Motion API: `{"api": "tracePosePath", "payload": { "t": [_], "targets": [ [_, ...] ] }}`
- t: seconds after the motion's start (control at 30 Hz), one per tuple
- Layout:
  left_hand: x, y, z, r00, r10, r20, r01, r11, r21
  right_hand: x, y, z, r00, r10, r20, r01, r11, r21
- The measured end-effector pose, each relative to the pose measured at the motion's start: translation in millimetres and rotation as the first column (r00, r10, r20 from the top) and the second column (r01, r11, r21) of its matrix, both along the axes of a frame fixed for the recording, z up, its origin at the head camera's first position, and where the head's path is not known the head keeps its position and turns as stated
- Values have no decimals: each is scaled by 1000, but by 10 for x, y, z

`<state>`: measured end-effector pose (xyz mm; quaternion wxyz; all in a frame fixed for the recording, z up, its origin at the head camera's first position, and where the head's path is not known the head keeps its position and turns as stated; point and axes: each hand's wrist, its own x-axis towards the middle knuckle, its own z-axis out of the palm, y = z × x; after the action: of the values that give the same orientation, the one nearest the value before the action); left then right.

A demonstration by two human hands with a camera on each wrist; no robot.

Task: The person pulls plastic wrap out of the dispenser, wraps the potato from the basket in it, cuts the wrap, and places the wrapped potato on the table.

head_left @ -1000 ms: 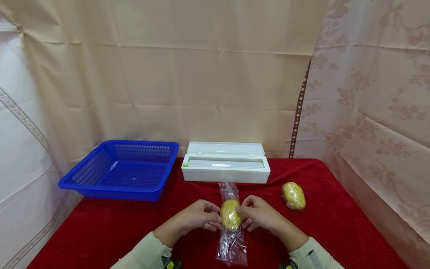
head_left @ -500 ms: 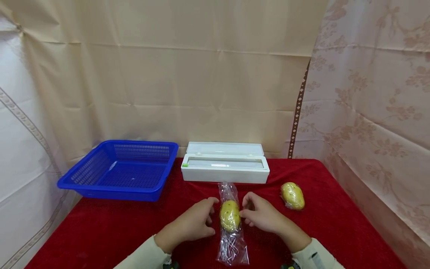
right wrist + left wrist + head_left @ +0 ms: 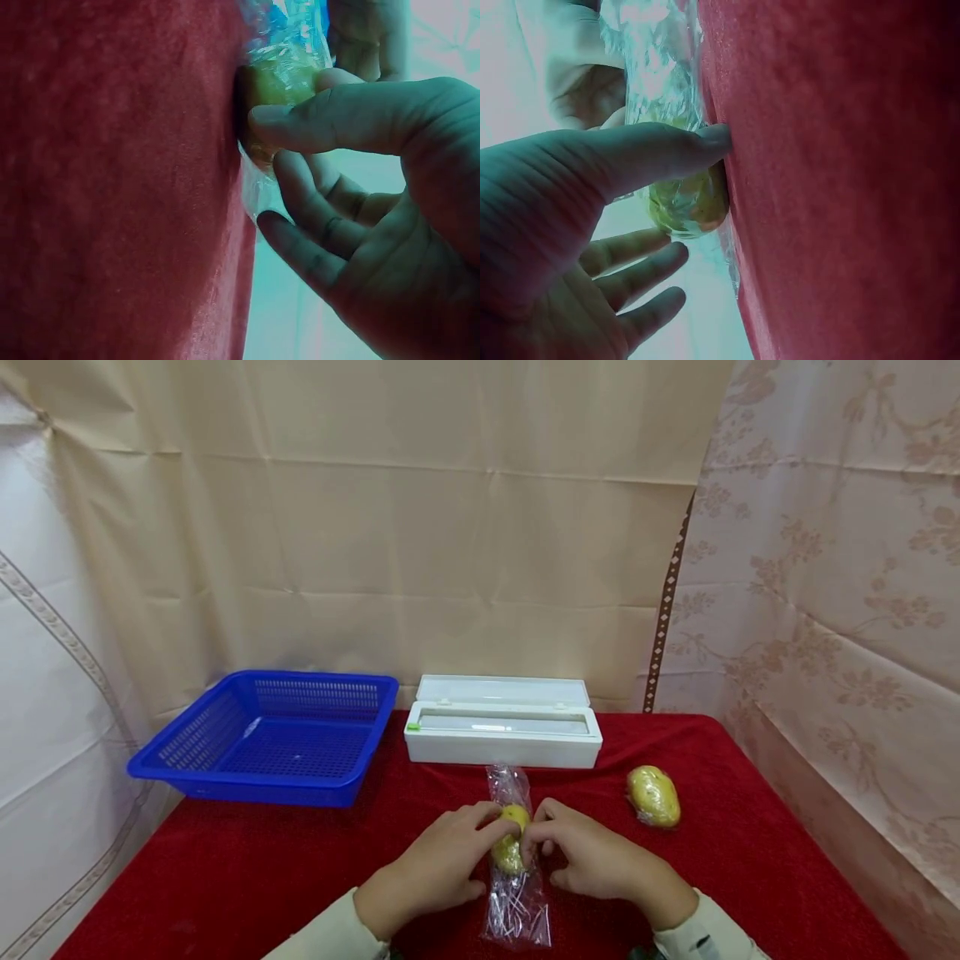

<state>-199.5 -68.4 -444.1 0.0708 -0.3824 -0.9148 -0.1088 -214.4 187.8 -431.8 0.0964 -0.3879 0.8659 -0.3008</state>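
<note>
A yellow potato (image 3: 508,853) lies on the red cloth, on a long strip of clear plastic wrap (image 3: 517,910) that sticks out beyond both ends of it. My left hand (image 3: 442,856) reaches over its left side, index finger arched across the top. The left thumb (image 3: 667,146) stretches past it in the left wrist view, the other fingers spread apart. My right hand (image 3: 592,852) is at its right side with a bent index finger against it. In the right wrist view the right thumb (image 3: 322,124) overlaps the potato, with the other fingers loosely bent.
Behind the potato stands a white plastic wrap box (image 3: 502,753) with its lid up. A blue plastic basket (image 3: 255,787) is at the back left. Another potato (image 3: 653,797), wrapped in film, lies to the right on the red cloth (image 3: 750,860).
Both hands drew away from the potato's sides, then came back over it. My left hand moved right, its index finger now across the top. The potato stays in place.
</note>
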Motion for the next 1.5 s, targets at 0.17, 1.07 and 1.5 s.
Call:
{"api": "tracePosePath", "payload": {
  "t": [0.17,1.07,1.5],
  "targets": [
    [-2,0,7,999,27,39,-28,999,25,7,-30,-14,999,7,-50,-7,1000,-2],
    [-60,-52,68,982,9,187,-39,987,157,-43,-24,-20,982,-36,-185,24,997,-69],
    [-61,-36,71,971,16,237,-74,968,241,-35,-63,3,990,-69,-119,55,992,-118]
  ]
}}
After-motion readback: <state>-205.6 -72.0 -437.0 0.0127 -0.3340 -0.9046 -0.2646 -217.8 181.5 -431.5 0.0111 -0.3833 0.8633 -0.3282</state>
